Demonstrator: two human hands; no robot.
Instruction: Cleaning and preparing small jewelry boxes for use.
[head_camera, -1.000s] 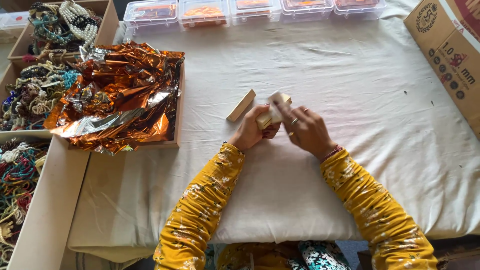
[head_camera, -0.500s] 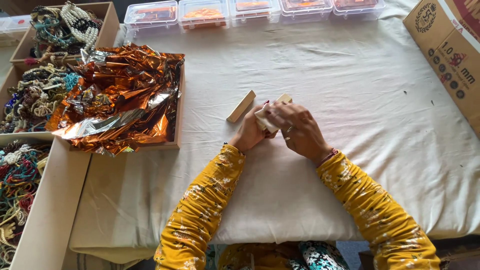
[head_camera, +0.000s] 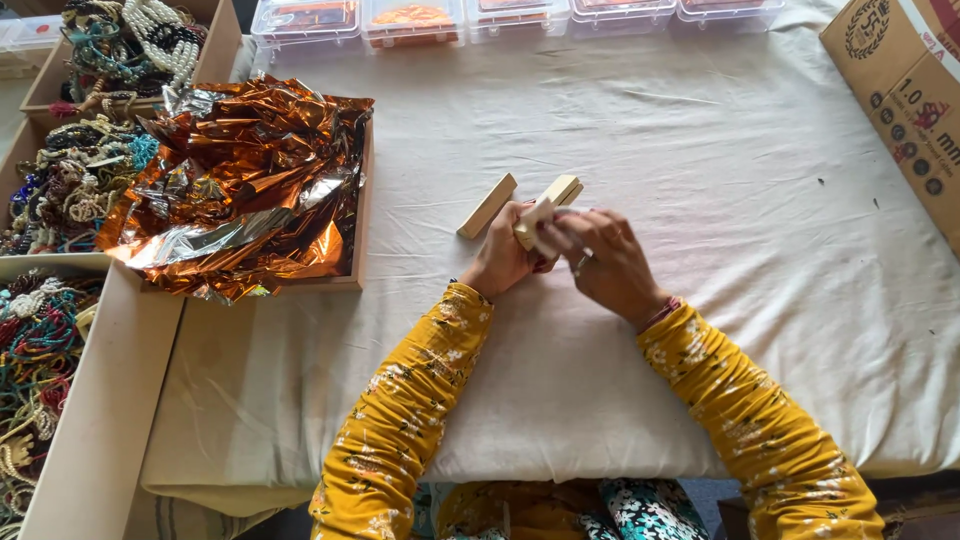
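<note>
Both hands meet at the centre of the cloth-covered table (head_camera: 700, 200). The left hand (head_camera: 505, 262) and right hand (head_camera: 605, 265) are closed together on a small pale wooden block (head_camera: 548, 205), which sticks out from between the fingers toward 12 o'clock, tilted with its far end toward 1 o'clock. The left hand grips it from the 8 o'clock side; the right hand covers it from the 4 o'clock side, its fingers folded over the near end. A ring shows on one right finger.

A second pale wooden strip (head_camera: 487, 206) lies flat on the cloth just beside the left hand, at its 11 o'clock, apart from the held block and not touched by either hand.

At 9 o'clock from the hands, well apart, a shallow wooden tray (head_camera: 362, 200) holds crumpled copper-coloured foil (head_camera: 240, 185). Further toward 9 and 10 o'clock, open boxes hold bead necklaces (head_camera: 75, 180). Along the table's far edge at 12 o'clock stands a row of clear plastic containers (head_camera: 410, 20). A printed cardboard carton (head_camera: 915, 90) sits at 2 o'clock.
</note>
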